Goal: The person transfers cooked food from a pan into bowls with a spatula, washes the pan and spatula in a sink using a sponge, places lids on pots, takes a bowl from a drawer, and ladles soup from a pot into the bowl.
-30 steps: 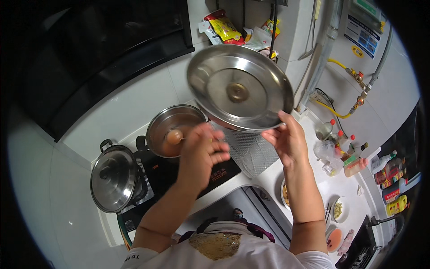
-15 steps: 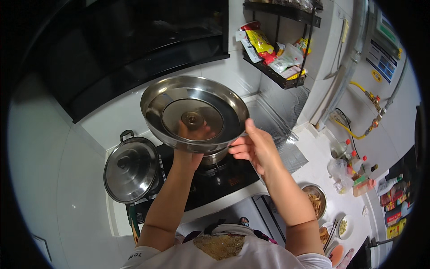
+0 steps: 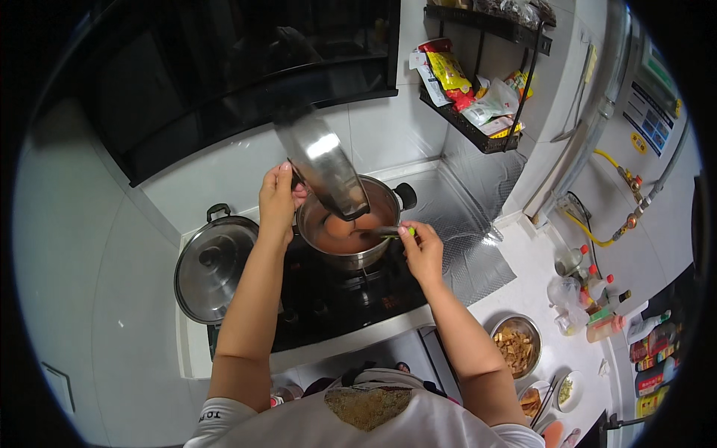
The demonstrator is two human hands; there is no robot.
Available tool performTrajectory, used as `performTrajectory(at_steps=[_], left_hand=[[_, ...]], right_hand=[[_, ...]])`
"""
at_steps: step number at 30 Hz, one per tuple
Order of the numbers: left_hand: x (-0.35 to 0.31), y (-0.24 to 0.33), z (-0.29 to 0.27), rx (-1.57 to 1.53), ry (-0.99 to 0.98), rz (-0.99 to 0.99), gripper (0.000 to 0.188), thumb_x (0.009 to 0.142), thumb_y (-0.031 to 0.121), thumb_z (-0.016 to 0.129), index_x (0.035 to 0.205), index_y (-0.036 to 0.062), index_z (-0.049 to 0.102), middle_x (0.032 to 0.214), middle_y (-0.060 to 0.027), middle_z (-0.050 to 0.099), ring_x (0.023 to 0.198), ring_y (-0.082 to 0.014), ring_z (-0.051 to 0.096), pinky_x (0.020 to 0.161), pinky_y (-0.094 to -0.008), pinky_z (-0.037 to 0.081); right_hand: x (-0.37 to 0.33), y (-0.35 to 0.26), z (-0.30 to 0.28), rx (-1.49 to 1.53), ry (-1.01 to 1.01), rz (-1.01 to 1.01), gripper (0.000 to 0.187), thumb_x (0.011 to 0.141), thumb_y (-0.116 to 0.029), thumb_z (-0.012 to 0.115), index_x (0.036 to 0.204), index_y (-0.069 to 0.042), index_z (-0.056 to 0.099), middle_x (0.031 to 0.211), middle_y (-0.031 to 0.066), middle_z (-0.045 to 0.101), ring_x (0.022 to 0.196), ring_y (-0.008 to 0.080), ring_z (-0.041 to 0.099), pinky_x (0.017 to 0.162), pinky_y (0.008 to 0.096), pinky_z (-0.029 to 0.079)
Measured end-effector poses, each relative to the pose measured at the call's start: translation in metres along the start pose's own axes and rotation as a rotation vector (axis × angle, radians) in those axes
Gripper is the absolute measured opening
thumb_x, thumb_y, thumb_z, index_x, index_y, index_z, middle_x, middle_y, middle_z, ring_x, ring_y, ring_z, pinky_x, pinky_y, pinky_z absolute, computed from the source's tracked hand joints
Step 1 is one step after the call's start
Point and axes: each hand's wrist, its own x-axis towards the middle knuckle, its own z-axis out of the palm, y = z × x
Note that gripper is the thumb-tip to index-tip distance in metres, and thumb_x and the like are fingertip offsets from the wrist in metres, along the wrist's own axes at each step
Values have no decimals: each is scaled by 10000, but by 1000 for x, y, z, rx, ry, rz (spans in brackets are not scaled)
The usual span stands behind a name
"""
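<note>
My left hand (image 3: 279, 200) is closed on the shiny metal lid (image 3: 321, 155), which hangs steeply tilted above the steel pot (image 3: 358, 259). The grip itself is partly hidden behind the lid. Reddish-orange soup (image 3: 328, 243) fills much of the pot, and the lid covers part of it from view. At the pot's right rim, the fingers of my right hand (image 3: 424, 252) are wrapped round the dark and green handle of a ladle (image 3: 388, 232). Its round bowl appears to lie in the soup, slightly blurred.
A second lidded pan (image 3: 215, 275) stands at the left of the black stove (image 3: 328, 317). On the right counter are a steel bowl of brown pieces (image 3: 515, 345), small dishes, chopsticks and several bottles (image 3: 605, 328). A black wall rack (image 3: 478, 134) holds packets; foil sheeting (image 3: 478, 246) covers the corner.
The lid was held nearly level by both hands over the pot; now it is tipped up in my left hand alone. My right hand has left it and holds the ladle.
</note>
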Motion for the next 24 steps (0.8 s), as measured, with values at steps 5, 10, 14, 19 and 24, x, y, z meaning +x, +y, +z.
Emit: performTrajectory(at_steps=[5,10,14,19,24], left_hand=[[22,-17,3,577,25,332,403,880,389,541,1063,31,561,812,-111,610,701,-214,585,666,-303,469],[31,-25,30,1115,-84,458,429,844,391,567,1092,41,559,976,-225,617,918,-381,588,798,-422,465],[36,-41,52,1450,-242,335,426,844,395,572,1090,48,561,978,-227,610,948,-367,579,815,-428,474],[48,-67,60,1507,-294,298,412,846,390,568,1096,64,559,993,-221,611,986,-361,571,830,-428,473],[55,-78,65,1542,-338,279,408,843,396,565,1110,88,561,1031,-206,612,1007,-342,570,840,-436,466]], right_hand=[[19,-34,-25,-147,31,-119,192,806,-200,667,882,-23,660,691,115,550,580,220,527,556,316,423],[35,-49,-38,-152,27,-152,206,789,-219,682,879,-34,666,678,107,534,577,214,522,555,314,425],[36,-51,-40,-193,16,-123,203,802,-199,677,905,-24,668,720,88,554,591,149,496,552,267,407],[33,-46,-38,-168,43,-102,219,772,-222,694,885,-36,667,707,107,558,598,226,546,571,322,448],[29,-44,-40,-180,76,-115,228,761,-239,699,870,-42,664,720,116,572,632,254,575,588,346,463]])
